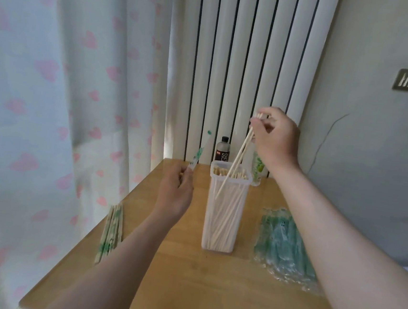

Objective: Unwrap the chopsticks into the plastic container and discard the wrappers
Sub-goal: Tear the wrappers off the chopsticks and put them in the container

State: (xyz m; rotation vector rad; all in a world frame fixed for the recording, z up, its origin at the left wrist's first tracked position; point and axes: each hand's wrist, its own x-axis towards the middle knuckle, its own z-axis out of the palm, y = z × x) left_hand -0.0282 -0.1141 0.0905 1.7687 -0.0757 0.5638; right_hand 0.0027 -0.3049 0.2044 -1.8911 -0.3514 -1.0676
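Chopsticks (237, 158), one bare pair, hang slanted from the right hand (275, 136), whose fingertips pinch their top ends. Their lower tips are already inside the tall plastic container (229, 181), which stands upright on the wooden table (185, 289) and is nearly full of unwrapped sticks. The left hand (175, 191) holds a wrapper (199, 154) by its lower end, its fingers curled round it. The wrapper points up and away and looks empty, though the blur makes that hard to confirm.

A small bundle of wrapped pairs (112, 230) lies near the table's left edge, and a heap of spent wrappers (286, 249) lies just right of the container.

The sticks are probably light, stiff and smooth, so a loose pinch near the top should do, letting them slide down among the others. Since the container is crowded, they may catch on the standing ends, and a steeper angle would likely help. The wrapper is thin, limp film that slips and clings. It seems best held by one end and laid on the heap at the right.
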